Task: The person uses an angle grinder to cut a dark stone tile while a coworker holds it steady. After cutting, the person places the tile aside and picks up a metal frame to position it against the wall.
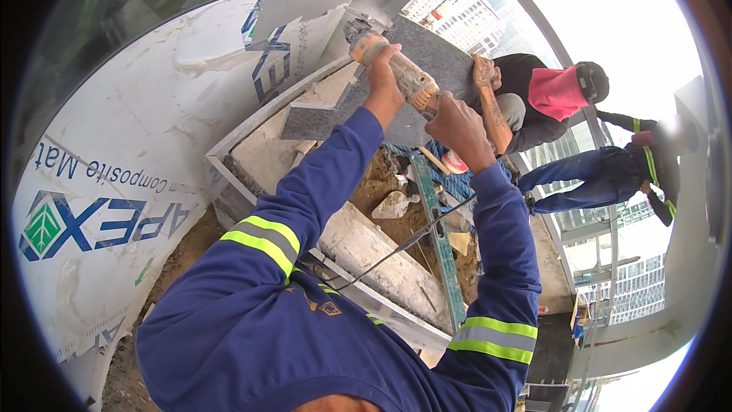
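An orange and grey angle grinder [414,82], coated in dust, is in both my hands, its head pointing to the far left. My left hand [384,80] is closed round the body near the head. Farther back, my right hand [461,131] grips the rear end. The grinder's head is over the edge of a dark grey stone slab [441,52]; whether its disc touches the stone cannot be made out. A crouching co-worker [545,99] with a pink face cloth has a hand on the slab's right edge. A black cord [415,238] runs below my arms.
Large white film-covered panels [145,126] line the left side. Below lies a concrete trough [366,244] holding soil and debris, with a long green level [442,248] across it. Another person [610,172] stands at the right by the glazing frames.
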A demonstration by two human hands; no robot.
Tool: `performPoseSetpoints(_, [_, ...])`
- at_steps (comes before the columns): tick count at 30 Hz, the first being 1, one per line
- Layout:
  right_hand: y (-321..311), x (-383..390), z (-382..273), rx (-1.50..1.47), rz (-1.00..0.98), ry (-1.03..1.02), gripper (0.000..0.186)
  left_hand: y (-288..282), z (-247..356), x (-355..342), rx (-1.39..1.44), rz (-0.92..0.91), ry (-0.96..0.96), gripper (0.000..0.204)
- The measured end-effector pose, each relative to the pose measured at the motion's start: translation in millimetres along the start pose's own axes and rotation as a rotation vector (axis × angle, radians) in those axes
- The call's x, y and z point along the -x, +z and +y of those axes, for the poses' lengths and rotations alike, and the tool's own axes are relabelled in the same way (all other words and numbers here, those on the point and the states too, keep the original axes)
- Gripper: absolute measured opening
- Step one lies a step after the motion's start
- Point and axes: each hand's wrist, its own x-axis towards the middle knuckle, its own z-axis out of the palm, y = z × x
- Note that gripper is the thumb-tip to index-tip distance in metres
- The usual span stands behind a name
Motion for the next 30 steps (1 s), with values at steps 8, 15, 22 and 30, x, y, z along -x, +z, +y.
performPoseSetpoints(8, [-0.3, 3.8, 3.6, -0.018, 0.001, 0.000, 0.036, 1.0, -4.2, 4.2, -0.033, -0.003, 0.054, 0.049])
performPoseSetpoints(15, [2.2, 7.7, 4.8, -0.039, 0.022, -0.026, 0.034, -6.4, -5.8, -4.0, -0.052, -0.017, 0.062, 0.050])
performPoseSetpoints(22, [0.7, 1.3, 3.7, -0.034, 0.000, -0.019, 0.034, -1.2, -2.9, -6.7, -0.076, 0.047, 0.085, 0.055])
performPoseSetpoints(30, [4.6, -14.2, -12.3, -0.058, 0.011, -0.014, 0.037, 2.6, 21.3, -15.5, -0.099, 0.022, -0.010, 0.051])
